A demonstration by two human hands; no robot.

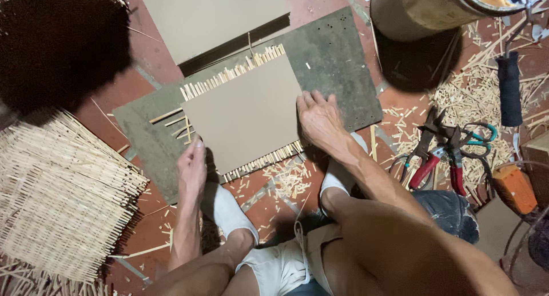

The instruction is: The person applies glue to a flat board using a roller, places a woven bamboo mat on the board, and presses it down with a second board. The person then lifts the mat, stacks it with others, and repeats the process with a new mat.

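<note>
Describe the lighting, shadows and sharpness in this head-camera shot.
Head view: even, warm light overall; a heavy black shadow swallows the upper left corner, and another lies under the drum at top right. Focus is sharp on the cardboard sheet, the left hand and the right hand; no glare; slight wide-angle bend at the edges.

The cardboard sheet [247, 114] is plain greyish tan. Pale straw-yellow bamboo slats [234, 74] fringe its edges in a striped row. Under it, the board [337, 62] is mottled dark grey. The floor [160, 50] is rusty red, flecked with pale chips. The woven mat [60, 199] shows cream cross-hatching. The pliers [437, 159] have red handles, the scissors [477, 137] teal ones.
</note>
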